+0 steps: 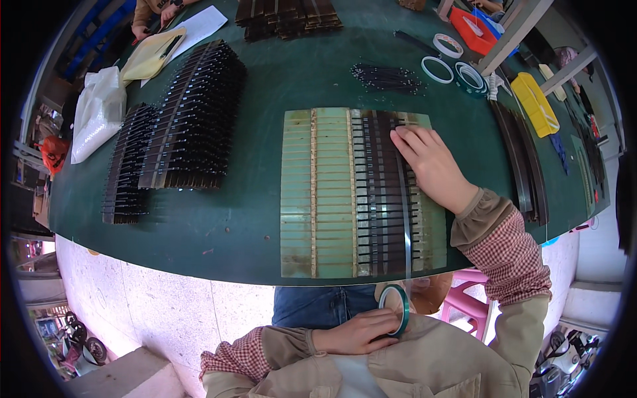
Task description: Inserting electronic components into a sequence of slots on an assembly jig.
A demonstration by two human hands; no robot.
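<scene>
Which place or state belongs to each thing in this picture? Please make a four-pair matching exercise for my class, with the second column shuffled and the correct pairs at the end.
Column one
1. left hand
2. right hand
3. yellow bin
4. white bag

Column two
A. on the left side of the table
B. at the far part of the pale green board
C. on the right side of the table
D. holding a green tape roll

Pairs: 1-D, 2-B, 3-C, 4-A

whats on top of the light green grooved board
On the green board: a dark brown band, thin black pins, a shiny tape strip and the right hand. Whatever lies beneath the band and hand is hidden.
</scene>
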